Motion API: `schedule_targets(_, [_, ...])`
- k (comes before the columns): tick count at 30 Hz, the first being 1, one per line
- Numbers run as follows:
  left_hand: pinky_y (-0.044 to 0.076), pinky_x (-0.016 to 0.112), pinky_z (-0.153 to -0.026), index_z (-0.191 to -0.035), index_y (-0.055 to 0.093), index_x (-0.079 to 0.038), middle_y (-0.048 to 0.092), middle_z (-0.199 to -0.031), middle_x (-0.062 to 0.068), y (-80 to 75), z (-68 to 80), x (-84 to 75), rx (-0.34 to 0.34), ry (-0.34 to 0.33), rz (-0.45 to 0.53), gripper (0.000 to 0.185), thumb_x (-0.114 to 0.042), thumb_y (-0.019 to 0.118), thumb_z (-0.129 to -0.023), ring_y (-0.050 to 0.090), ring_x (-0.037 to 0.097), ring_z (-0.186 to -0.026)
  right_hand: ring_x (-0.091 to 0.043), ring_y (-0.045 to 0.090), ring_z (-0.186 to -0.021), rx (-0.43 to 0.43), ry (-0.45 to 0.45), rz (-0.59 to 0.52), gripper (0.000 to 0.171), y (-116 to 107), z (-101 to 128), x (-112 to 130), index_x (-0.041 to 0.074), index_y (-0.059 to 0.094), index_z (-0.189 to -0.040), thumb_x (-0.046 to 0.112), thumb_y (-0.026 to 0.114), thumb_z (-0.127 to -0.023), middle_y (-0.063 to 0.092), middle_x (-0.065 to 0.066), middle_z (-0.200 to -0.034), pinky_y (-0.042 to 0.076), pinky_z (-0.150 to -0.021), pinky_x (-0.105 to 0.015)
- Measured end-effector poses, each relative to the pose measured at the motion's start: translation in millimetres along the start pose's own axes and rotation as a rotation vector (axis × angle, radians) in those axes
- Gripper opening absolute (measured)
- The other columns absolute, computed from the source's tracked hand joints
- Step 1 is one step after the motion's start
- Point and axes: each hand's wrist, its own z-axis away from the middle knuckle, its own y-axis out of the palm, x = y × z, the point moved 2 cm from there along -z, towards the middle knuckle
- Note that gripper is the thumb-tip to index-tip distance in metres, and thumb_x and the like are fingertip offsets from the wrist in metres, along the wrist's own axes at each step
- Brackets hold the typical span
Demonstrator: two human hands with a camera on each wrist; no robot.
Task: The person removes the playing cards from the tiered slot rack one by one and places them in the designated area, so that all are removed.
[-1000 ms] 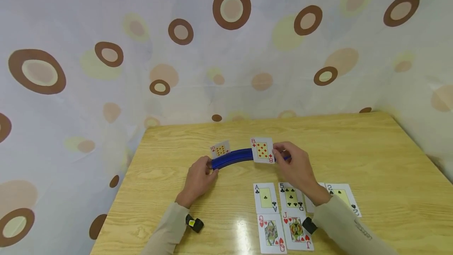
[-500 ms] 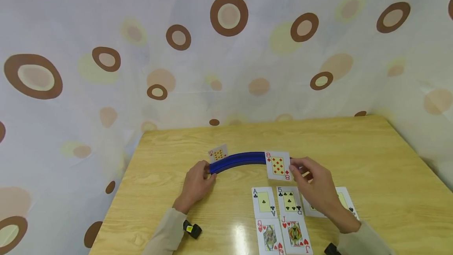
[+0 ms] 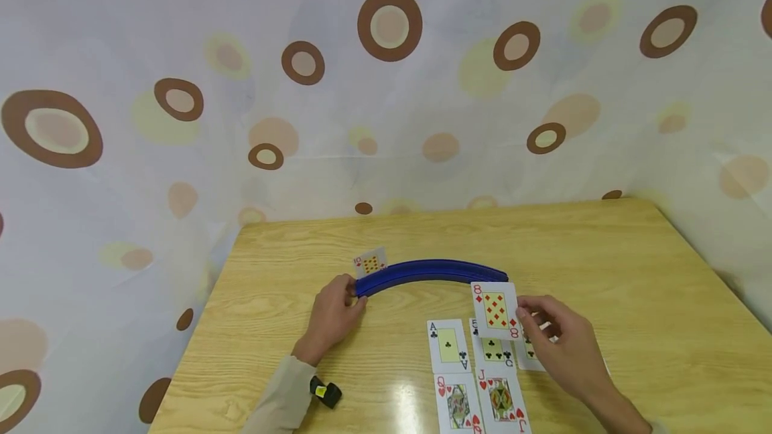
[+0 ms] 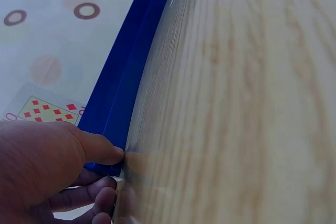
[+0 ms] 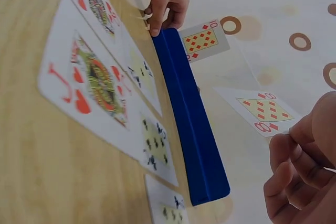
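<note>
My left hand grips the left end of a curved blue card holder, thumb on its near side in the left wrist view. A ten of diamonds stands upright in the holder close to that hand. Between thumb and fingers my right hand pinches the right edge of an eight of diamonds, its face toward me. The eight is raised in front of the holder's right end and overlaps the five of clubs in the head view. In the right wrist view the eight is apart from the holder.
Face up on the wooden table lie an ace of clubs, a queen of hearts and a jack of hearts. Another black card is mostly hidden under my right hand. A patterned covering rises behind the table.
My right hand has drawn the eight of diamonds rightward and toward me, off the middle of the holder, baring its right end. The left hand keeps its grip on the left end.
</note>
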Motion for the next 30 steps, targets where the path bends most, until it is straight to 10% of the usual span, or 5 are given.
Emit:
schedule_targets(14, [0.04, 0.027, -0.065, -0.108, 0.064, -0.001, 0.064, -0.089, 0.006, 6.9, 1.7, 13.4, -0.052, 0.112, 0.039, 0.02, -0.016, 0.076, -0.1, 0.05, 0.012, -0.074, 0.003, 0.058, -0.077, 0.052, 0.257, 0.073, 0.016, -8, 40, -16, 0.005, 0.079, -0.119, 0.009, 0.073, -0.104, 0.077, -0.004, -0.1, 0.051, -0.064, -0.02])
schedule_targets(30, [0.045, 0.026, -0.071, -0.111, 0.066, -0.002, 0.068, -0.095, 0.008, -1.4, 0.3, -1.0, 0.007, 0.014, -0.017, 0.021, -0.011, 0.079, -0.098, 0.054, 0.012, -0.079, 0.001, 0.058, -0.075, 0.144, 0.43, 0.124, 0.024, -17, 54, -24, 0.004, 0.077, -0.126, 0.016, 0.072, -0.106, 0.078, -0.003, -0.099, 0.051, -0.066, -0.022])
